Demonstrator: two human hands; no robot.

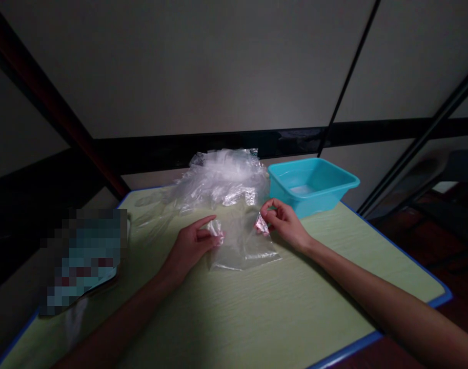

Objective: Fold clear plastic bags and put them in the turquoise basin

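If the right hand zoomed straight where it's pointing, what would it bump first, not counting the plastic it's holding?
Probably the heap of clear plastic, ahead and to the left of the right hand. Depth is hard to judge, so it might skim over the edge.

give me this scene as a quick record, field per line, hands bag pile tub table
left hand: pinching one side of the clear bag
right hand: pinching the bag's other side
bag: see-through, crinkled where gripped
pile: heaped clear plastic, beyond the hands
tub: turquoise, upright, right of the pile
table: pale green top, blue edge
left side: blurred-out item, unidentifiable
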